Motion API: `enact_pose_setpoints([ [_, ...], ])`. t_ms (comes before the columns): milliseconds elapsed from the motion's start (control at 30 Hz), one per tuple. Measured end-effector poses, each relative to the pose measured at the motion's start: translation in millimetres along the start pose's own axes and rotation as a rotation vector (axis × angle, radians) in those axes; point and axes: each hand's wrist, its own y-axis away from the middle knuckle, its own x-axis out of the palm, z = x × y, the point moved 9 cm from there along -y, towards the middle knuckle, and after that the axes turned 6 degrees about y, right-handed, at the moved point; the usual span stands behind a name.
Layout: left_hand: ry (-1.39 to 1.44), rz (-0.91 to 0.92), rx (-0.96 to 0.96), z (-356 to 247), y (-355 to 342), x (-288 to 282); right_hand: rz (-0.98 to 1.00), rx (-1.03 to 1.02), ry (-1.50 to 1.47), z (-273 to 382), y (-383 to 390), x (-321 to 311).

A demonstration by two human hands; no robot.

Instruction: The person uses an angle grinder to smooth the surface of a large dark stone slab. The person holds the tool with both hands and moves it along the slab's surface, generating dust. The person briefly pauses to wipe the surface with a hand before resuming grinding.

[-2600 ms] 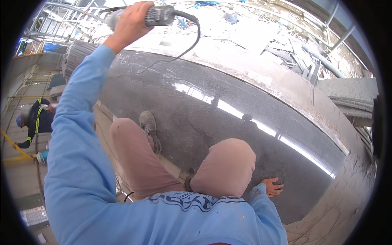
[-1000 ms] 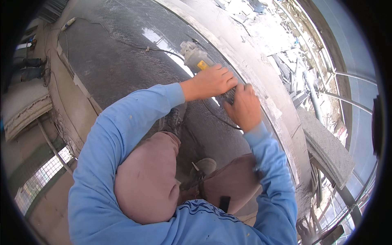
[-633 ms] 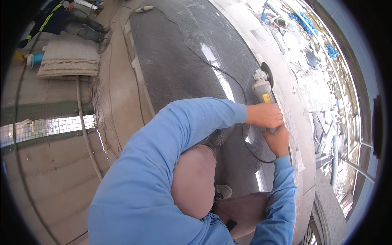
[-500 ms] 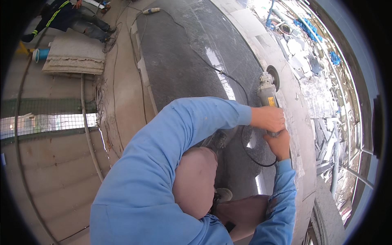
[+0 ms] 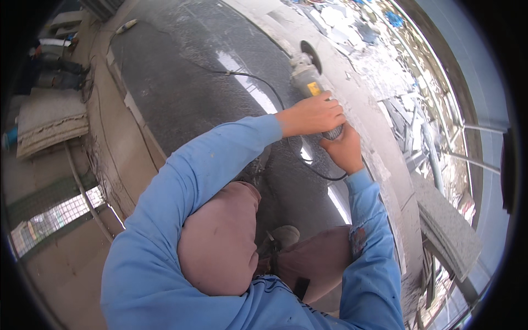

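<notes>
An angle grinder (image 5: pixel 306 78) with a dark disc (image 5: pixel 311 55) lies along the right edge of a polished dark stone slab (image 5: pixel 181 93). My left hand (image 5: pixel 313 115) is wrapped round the grinder's body behind its yellow label. Just behind it, my right hand (image 5: pixel 346 148) grips the rear end of the tool, fingers partly hidden. From there a black cord (image 5: pixel 264 82) loops across the slab toward a pale plug connector (image 5: pixel 126 26) at the far left. Whether the disc touches the stone I cannot tell.
My knee (image 5: pixel 220 236) and a shoe (image 5: pixel 286 235) are on the slab. Broken stone pieces (image 5: pixel 410 137) lie beyond its right edge, with stacked slabs (image 5: pixel 448 225) nearer. At the left stand more stacked boards (image 5: pixel 52 121); a person's legs (image 5: pixel 55 69) show beyond them.
The view has swung right, so slab, grinder and hands sit further left in the picture. Both hands keep their hold on the grinder.
</notes>
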Motion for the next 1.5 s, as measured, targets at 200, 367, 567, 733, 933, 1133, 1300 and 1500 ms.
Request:
enact_pose_setpoints([
  [200, 0.123, -0.047, -0.139, -11.7, 6.4, 18.8, -0.007, -0.02, 0.198, -19.4, 10.5, -0.7],
  [367, 0.176, -0.037, -0.183, -22.9, 14.2, 32.5, -0.021, -0.039, 0.27, -33.5, 17.5, 3.6],
  [567, 0.189, -0.194, -0.147, -30.5, 51.1, 24.9, 0.079, 0.057, 0.26, -47.5, 17.1, 13.7],
  [733, 0.275, -0.23, -1.084, 75.3, 210.5, 55.7, 0.125, 0.249, -0.006, -63.2, 20.8, -3.3],
  [933, 0.323, 0.02, -1.874, 187.1, 269.7, 74.9, -0.046, 0.194, -0.214, -54.4, 13.7, -43.5],
  [1133, 0.382, -0.134, -1.913, 213.1, 280.6, 82.9, -0.124, 0.207, -0.292, -33.8, 12.8, -74.6],
  [1300, 0.606, -0.495, -1.419, 153.8, 210.2, 64.2, -0.203, 0.251, -0.376, -39.5, 20.4, -98.8],
  [1500, 0.906, -0.305, -0.618, -14.1, 87.9, -19.3, -0.259, 0.282, -0.36, -47.6, 21.6, -115.8],
])
